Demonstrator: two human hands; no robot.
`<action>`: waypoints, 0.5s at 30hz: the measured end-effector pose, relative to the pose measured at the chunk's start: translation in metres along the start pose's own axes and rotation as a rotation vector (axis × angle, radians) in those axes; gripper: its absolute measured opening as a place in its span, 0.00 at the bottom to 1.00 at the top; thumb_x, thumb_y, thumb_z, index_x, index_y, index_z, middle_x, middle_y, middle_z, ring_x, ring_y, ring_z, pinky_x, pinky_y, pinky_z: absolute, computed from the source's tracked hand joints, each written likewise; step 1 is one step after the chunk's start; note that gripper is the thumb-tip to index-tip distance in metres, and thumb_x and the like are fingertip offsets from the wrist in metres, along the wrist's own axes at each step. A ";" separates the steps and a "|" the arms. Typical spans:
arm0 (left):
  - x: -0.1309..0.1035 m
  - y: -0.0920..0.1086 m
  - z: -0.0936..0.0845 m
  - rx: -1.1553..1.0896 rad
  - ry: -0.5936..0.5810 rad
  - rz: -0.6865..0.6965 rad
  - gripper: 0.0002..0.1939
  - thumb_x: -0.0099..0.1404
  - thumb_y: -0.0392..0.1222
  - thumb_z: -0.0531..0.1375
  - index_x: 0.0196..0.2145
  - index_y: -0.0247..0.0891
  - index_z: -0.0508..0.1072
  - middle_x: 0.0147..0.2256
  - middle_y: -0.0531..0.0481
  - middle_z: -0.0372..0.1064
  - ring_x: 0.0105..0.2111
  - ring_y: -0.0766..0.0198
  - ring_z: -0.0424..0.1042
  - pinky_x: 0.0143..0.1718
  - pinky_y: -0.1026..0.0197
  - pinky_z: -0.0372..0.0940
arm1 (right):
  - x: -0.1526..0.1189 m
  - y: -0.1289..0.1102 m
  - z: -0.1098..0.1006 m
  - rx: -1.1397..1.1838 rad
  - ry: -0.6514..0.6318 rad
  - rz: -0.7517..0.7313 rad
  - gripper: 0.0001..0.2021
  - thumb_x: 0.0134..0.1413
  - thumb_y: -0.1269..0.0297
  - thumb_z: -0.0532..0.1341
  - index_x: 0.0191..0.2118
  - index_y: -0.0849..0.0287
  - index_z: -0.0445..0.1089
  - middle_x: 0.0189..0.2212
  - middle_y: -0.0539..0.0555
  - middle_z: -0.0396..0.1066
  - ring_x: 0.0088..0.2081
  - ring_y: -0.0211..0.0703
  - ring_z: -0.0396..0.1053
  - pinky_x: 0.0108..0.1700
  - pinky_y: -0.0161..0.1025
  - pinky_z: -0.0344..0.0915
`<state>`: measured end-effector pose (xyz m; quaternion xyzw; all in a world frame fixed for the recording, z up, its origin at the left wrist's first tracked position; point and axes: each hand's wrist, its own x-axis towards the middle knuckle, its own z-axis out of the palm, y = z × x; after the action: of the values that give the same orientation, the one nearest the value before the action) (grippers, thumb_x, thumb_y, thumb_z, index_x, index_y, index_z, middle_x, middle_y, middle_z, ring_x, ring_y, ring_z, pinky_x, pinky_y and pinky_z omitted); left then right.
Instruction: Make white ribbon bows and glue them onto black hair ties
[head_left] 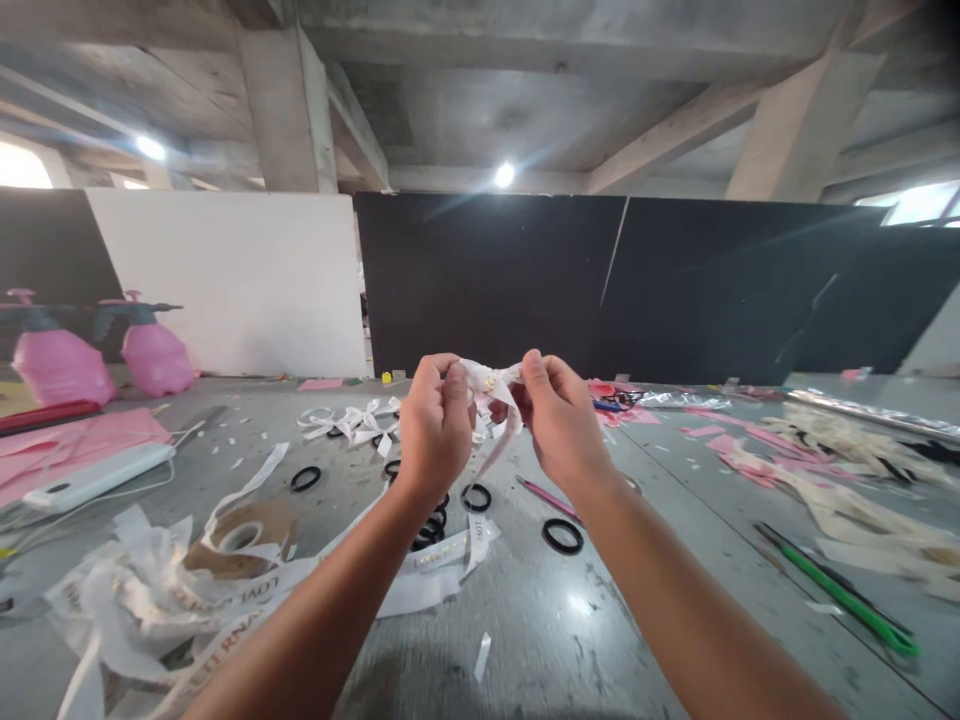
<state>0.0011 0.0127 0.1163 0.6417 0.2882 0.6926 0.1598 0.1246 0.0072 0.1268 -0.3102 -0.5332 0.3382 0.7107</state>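
Both hands hold a white ribbon bow (491, 380) above the middle of the grey table. My left hand (441, 420) pinches the bow's left loop between thumb and fingers. On the other side, my right hand (559, 415) pinches the right loop. A ribbon tail hangs down between the hands. Several black rings lie below, among them one ring (562, 537) at the right and another (306, 479) at the left. A pink pen (546, 496) lies partly behind my right wrist.
Printed white ribbon (157, 590) is heaped at the left by a cardboard spool (217, 535). Finished-looking white bows (360, 422) lie farther back. Pink spray bottles (157, 355) stand at the back left. Green-handled tool (847, 595) and cream ribbon (847, 505) are at the right.
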 end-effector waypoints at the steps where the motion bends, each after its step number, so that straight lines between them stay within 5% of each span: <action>1: -0.001 -0.001 0.001 -0.001 0.014 -0.003 0.10 0.74 0.45 0.49 0.38 0.40 0.65 0.20 0.58 0.60 0.17 0.70 0.60 0.20 0.66 0.57 | 0.000 0.001 0.001 0.047 0.001 0.024 0.20 0.55 0.44 0.62 0.28 0.55 0.61 0.22 0.46 0.62 0.24 0.35 0.65 0.27 0.34 0.67; 9: 0.003 -0.001 -0.007 0.167 -0.016 0.021 0.07 0.73 0.43 0.49 0.40 0.40 0.64 0.24 0.55 0.65 0.21 0.68 0.64 0.23 0.65 0.56 | -0.004 -0.011 0.006 0.080 -0.196 0.096 0.17 0.43 0.53 0.72 0.33 0.59 0.71 0.25 0.48 0.70 0.25 0.36 0.69 0.31 0.37 0.70; 15: 0.003 -0.003 -0.001 -0.102 -0.009 -0.130 0.10 0.73 0.48 0.48 0.37 0.40 0.62 0.23 0.57 0.58 0.18 0.70 0.57 0.19 0.67 0.54 | -0.004 -0.012 0.002 0.084 -0.178 0.066 0.09 0.50 0.61 0.69 0.27 0.60 0.72 0.22 0.48 0.69 0.24 0.35 0.68 0.26 0.33 0.65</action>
<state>-0.0008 0.0171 0.1169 0.6158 0.2928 0.6917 0.2382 0.1237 -0.0024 0.1347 -0.2662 -0.5689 0.4098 0.6615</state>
